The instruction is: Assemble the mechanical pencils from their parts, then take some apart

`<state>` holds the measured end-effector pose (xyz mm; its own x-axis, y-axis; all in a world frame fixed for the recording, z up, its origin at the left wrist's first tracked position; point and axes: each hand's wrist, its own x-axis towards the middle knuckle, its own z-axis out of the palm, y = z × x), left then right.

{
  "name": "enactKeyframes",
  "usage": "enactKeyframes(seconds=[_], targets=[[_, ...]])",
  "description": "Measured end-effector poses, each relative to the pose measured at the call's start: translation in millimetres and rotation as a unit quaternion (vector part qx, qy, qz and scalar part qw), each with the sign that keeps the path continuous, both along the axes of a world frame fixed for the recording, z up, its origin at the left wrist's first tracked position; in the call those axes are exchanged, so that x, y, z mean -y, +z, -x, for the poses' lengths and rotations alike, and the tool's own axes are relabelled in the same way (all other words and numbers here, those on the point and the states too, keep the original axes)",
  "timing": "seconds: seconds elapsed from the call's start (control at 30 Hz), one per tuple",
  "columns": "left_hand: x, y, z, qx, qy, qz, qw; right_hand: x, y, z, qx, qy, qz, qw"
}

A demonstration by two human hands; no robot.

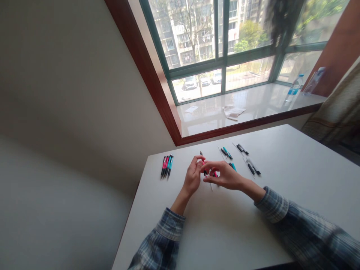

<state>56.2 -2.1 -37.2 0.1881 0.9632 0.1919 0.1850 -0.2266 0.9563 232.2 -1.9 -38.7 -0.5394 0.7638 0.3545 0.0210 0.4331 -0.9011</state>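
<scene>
Both hands meet over the white table (pixel 225 225), around one pink and black pen (pixel 205 172). My left hand (pixel 193 176) has its fingers closed on the pen, whose dark end sticks up past the fingertips. My right hand (pixel 225 175) curls in from the other side, thumb and fingers closed at the pen's lower end. Just under the right hand lie pink pen parts (pixel 215 174) and a thin white refill (pixel 211 186), partly hidden by the fingers. Left of the hands, several whole pens (pixel 167 166), pink and teal, lie side by side.
Beyond the right hand lie teal and black pen parts (pixel 227 152), more teal parts (pixel 232 166), and black and clear pen parts (pixel 253 167) with thin refills. Behind the table, a window sill (pixel 205 122) holds crumpled paper (pixel 234 111) and a water bottle (pixel 294 88).
</scene>
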Motion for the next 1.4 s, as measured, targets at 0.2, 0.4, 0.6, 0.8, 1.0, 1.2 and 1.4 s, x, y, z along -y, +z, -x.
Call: enactKeyframes(seconds=[0.2,0.4,0.6,0.8,1.0,1.2,1.4], targets=[[3,-1.9,7,-0.165,0.054,-0.102,0.979,-8,2.9,-4,-0.119,-0.103,0.08,0.984],[3,-4.5,10,-0.264,0.09,-0.173,0.945,-12,-3.0,-5,-0.155,-0.11,0.117,0.975],[3,-2.8,10,-0.297,0.067,-0.204,0.93,-15,-4.7,-6,-0.161,-0.123,0.126,0.971],[7,-2.8,5,-0.29,-0.003,-0.212,0.933,-19,-7.3,-10,-0.135,-0.17,0.152,0.964],[4,-7.6,6,-0.308,0.01,-0.204,0.929,-21,-14.6,-9,-0.125,-0.172,0.148,0.966],[-10,-4.7,29,-0.326,0.127,-0.168,0.922,-23,-20.3,-9,-0.054,-0.202,0.149,0.966],[-27,-2.8,70,-0.449,0.222,-0.097,0.86,-21,-15.2,-7,-0.011,-0.162,0.123,0.979]])
